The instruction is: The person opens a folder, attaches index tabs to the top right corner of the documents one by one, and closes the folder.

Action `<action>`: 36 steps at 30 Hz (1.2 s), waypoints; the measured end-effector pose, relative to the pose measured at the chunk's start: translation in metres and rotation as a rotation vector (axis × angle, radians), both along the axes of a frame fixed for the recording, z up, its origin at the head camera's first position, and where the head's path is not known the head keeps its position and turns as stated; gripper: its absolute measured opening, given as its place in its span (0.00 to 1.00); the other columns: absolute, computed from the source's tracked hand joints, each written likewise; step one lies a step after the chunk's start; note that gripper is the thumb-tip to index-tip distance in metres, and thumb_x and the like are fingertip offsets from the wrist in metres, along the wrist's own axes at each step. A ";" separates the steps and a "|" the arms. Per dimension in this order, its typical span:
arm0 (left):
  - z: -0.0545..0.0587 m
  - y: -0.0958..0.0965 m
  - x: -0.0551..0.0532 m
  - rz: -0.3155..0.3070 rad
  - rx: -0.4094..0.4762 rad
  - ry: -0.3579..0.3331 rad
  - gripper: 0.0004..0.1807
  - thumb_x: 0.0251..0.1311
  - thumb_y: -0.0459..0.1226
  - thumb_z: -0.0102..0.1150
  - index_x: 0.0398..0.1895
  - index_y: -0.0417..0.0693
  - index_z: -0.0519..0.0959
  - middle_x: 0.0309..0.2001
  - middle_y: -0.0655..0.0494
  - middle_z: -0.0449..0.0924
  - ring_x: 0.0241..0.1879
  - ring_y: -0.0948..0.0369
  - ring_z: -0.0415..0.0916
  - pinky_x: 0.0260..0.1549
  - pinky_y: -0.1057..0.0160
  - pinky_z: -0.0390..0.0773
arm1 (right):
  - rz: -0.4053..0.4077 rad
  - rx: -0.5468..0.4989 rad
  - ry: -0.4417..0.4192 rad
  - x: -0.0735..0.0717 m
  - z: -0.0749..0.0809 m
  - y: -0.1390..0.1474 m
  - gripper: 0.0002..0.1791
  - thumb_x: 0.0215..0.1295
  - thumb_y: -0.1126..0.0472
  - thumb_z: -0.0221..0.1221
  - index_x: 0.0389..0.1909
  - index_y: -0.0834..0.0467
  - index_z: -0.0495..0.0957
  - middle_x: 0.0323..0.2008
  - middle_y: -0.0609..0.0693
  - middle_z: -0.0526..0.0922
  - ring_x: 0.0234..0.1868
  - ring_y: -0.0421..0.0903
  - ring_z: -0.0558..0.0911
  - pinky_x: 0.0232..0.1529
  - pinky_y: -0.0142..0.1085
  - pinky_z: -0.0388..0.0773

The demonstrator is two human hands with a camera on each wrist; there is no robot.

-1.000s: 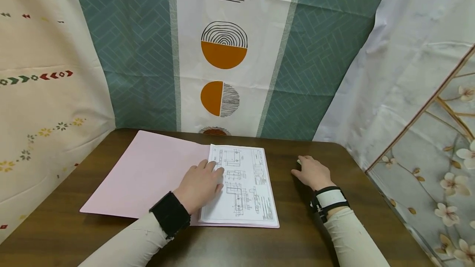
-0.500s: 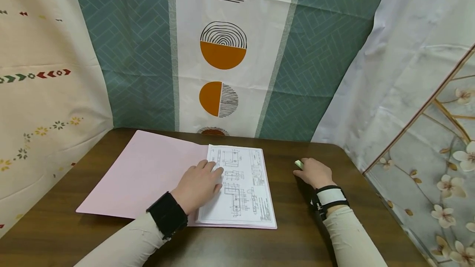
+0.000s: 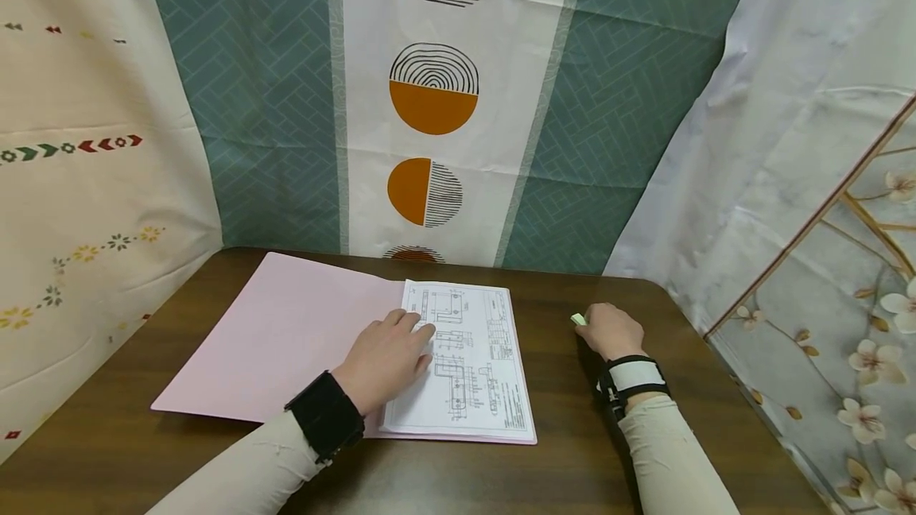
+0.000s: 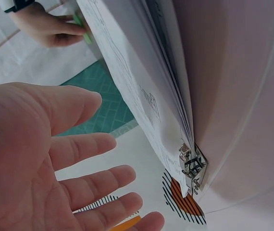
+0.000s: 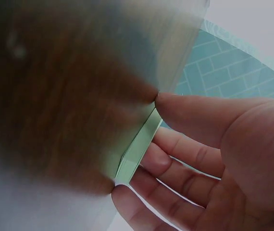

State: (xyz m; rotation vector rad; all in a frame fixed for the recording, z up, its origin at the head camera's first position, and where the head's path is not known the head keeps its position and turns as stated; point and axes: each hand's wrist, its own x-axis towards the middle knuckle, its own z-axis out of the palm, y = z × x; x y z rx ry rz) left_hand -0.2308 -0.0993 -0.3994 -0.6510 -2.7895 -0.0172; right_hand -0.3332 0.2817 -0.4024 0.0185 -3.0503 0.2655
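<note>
A pink folder (image 3: pixel 300 324) lies open on the table, with printed technical drawings (image 3: pixel 494 388) on its right side. A metal clip (image 4: pixel 192 166) at the fold shows in the left wrist view. Over the left edge of the top sheet is my left hand (image 3: pixel 386 356), fingers spread and holding nothing; whether it touches the paper I cannot tell. Right of the folder, my right hand (image 3: pixel 611 331) grips a small light-green pad of sticky notes (image 3: pixel 578 319). In the right wrist view the thumb and fingers are at the edges of the pad (image 5: pixel 139 149), close to the tabletop.
The brown wooden table (image 3: pixel 458 483) ends at a patterned cloth hanging (image 3: pixel 458 181) behind it. A cream cloth (image 3: pixel 93 205) hangs on the left and a floral one (image 3: pixel 823 300) on the right.
My right hand's fingers have drawn in around the sticky notes, and the hand has shifted slightly right. More of the green pad shows in the head view. My left hand stays in place.
</note>
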 end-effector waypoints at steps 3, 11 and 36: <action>0.001 0.001 0.000 -0.005 0.002 0.016 0.26 0.71 0.47 0.75 0.67 0.45 0.85 0.63 0.40 0.84 0.64 0.42 0.79 0.58 0.43 0.84 | 0.002 -0.007 -0.002 0.001 0.000 0.002 0.11 0.73 0.57 0.69 0.34 0.59 0.85 0.29 0.53 0.83 0.31 0.54 0.82 0.32 0.52 0.80; 0.001 0.002 0.001 0.003 0.003 0.011 0.26 0.71 0.47 0.74 0.67 0.46 0.85 0.63 0.41 0.84 0.64 0.42 0.80 0.58 0.43 0.85 | 0.042 0.021 -0.004 0.004 0.003 -0.006 0.10 0.69 0.63 0.67 0.26 0.56 0.85 0.26 0.51 0.84 0.29 0.52 0.82 0.31 0.52 0.81; 0.004 0.006 -0.002 -0.045 0.083 0.003 0.30 0.73 0.48 0.74 0.72 0.46 0.82 0.63 0.45 0.85 0.61 0.47 0.82 0.59 0.48 0.84 | 0.327 -0.228 0.038 0.050 0.029 -0.116 0.09 0.73 0.60 0.73 0.49 0.56 0.85 0.44 0.51 0.88 0.39 0.47 0.82 0.45 0.46 0.83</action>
